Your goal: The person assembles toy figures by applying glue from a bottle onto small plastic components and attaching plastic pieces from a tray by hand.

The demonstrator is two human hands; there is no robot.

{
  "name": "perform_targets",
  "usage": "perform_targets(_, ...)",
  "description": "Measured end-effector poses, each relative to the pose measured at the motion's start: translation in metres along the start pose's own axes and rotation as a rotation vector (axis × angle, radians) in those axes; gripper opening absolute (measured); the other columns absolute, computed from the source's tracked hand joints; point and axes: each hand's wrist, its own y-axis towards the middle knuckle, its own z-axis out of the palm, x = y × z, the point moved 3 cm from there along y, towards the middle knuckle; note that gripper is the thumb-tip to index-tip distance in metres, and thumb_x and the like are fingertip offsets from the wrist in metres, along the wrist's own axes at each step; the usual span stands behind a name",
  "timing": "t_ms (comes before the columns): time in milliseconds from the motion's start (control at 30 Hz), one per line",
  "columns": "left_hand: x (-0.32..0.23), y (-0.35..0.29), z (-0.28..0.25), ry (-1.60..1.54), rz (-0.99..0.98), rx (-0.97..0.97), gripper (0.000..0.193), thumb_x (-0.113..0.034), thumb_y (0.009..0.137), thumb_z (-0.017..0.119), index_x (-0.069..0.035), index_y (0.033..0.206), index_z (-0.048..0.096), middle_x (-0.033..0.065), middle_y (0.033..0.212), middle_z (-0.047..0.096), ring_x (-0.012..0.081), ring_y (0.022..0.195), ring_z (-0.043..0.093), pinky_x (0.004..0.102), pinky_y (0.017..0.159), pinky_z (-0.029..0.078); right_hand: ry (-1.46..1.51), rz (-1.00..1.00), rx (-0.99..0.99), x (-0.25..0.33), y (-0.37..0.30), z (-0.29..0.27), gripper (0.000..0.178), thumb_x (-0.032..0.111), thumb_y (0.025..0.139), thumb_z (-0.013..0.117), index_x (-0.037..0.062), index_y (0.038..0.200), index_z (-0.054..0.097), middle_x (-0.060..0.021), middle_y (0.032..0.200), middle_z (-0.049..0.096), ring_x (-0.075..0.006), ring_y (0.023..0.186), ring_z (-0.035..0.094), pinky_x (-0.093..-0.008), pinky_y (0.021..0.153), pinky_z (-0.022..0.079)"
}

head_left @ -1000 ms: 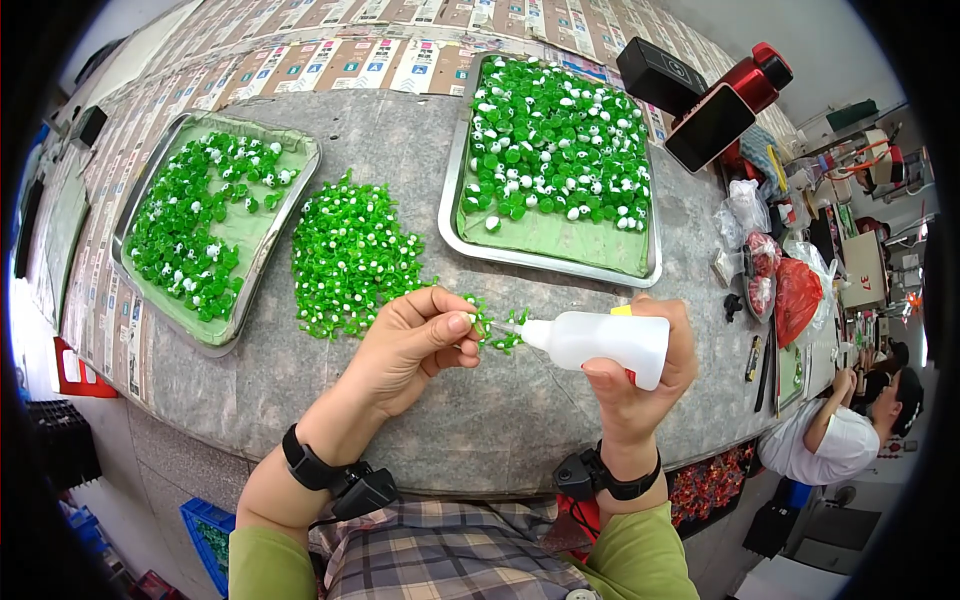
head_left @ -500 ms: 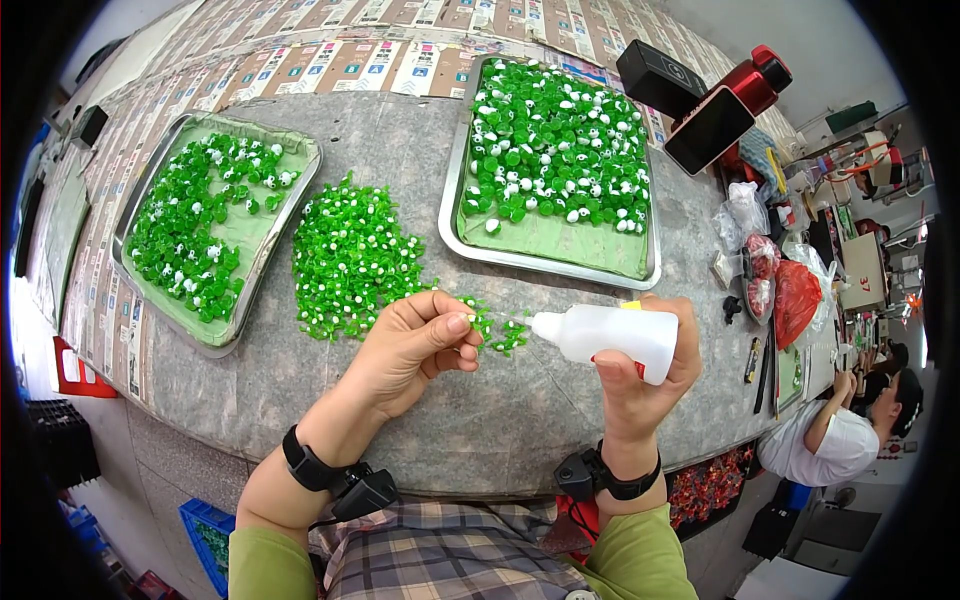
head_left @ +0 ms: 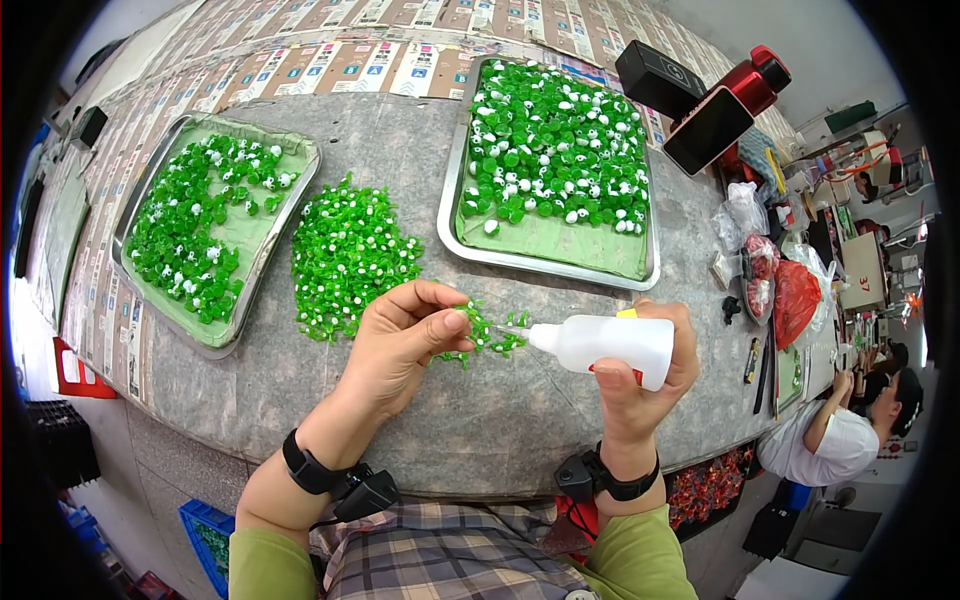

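My right hand (head_left: 650, 365) is wrapped round a white squeeze bottle (head_left: 615, 348), tipped on its side. Its thin nozzle points left, close to the fingertips of my left hand (head_left: 405, 345). Those fingers are pinched together on a small green plastic piece (head_left: 468, 312), mostly hidden by the thumb and forefinger. Several loose green pieces (head_left: 508, 342) lie on the table between the hands. Behind my left hand spreads a heap of small green pieces with white tips (head_left: 355, 255).
A metal tray (head_left: 552, 270) at the back holds green pieces with white, dark-dotted balls. Another metal tray (head_left: 222, 345) of them stands at the left. A phone (head_left: 708, 130) leans by a red bottle (head_left: 765, 80). Bags (head_left: 795, 300) lie to the right; a person (head_left: 830, 435) sits beyond.
My left hand has shifted slightly left and up, away from the nozzle. The bottle in my right hand has dropped a little toward me.
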Motion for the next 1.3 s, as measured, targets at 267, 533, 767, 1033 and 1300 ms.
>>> perform_targets(267, 0.0, 0.0, 0.001, 0.01, -0.008, 0.003, 0.014, -0.007, 0.074, 0.059, -0.003, 0.086, 0.053, 0.0045, 0.076, 0.056, 0.0114, 0.067, 0.055, 0.0251, 0.06, 0.049, -0.081, -0.064, 0.04, -0.001, 0.0, 0.0, 0.037, 0.023, 0.06, 0.075, 0.0024, 0.079, 0.05, -0.0035, 0.072, 0.051, -0.0095, 0.06, 0.05, -0.0203, 0.051, 0.039)
perform_targets(533, 0.0, -0.001, -0.002, 0.001, 0.011, -0.007, 0.013, -0.007, 0.075, 0.058, -0.004, 0.087, 0.054, 0.0034, 0.074, 0.057, 0.0106, 0.066, 0.055, 0.0248, 0.062, 0.049, 0.132, 0.331, -0.143, -0.023, 0.013, -0.048, 0.035, 0.011, 0.074, 0.061, -0.0026, 0.099, 0.042, -0.006, 0.087, 0.052, -0.0124, 0.082, 0.053, -0.024, 0.068, 0.046)
perform_targets(767, 0.001, 0.0, -0.002, 0.0, 0.002, -0.009, 0.013, -0.007, 0.075, 0.058, -0.004, 0.087, 0.054, 0.003, 0.074, 0.057, 0.0102, 0.066, 0.055, 0.0249, 0.061, 0.049, 0.007, 0.544, -0.113, -0.071, -0.013, -0.089, 0.038, 0.004, 0.075, 0.055, -0.0028, 0.108, 0.038, -0.0128, 0.099, 0.053, -0.0129, 0.086, 0.051, -0.0231, 0.073, 0.043)
perform_targets(1033, 0.0, 0.002, 0.001, -0.002, -0.004, 0.003, 0.012, -0.007, 0.076, 0.058, -0.004, 0.087, 0.054, 0.0025, 0.073, 0.057, 0.0099, 0.066, 0.055, 0.0248, 0.061, 0.049, -0.417, 0.289, -0.148, -0.071, -0.016, -0.097, 0.047, 0.001, 0.07, 0.06, -0.0005, 0.11, 0.035, -0.0104, 0.1, 0.053, -0.0156, 0.089, 0.051, -0.0265, 0.074, 0.042)
perform_targets(1300, -0.003, -0.002, -0.004, -0.007, -0.005, -0.024, 0.011, -0.008, 0.076, 0.056, -0.004, 0.086, 0.052, 0.0033, 0.073, 0.056, 0.0103, 0.064, 0.054, 0.0234, 0.058, 0.048, -0.491, -0.008, 0.383, -0.026, 0.052, 0.026, 0.012, 0.011, 0.07, 0.06, 0.0023, 0.077, 0.055, -0.0096, 0.072, 0.056, -0.024, 0.069, 0.054, -0.0319, 0.061, 0.042)
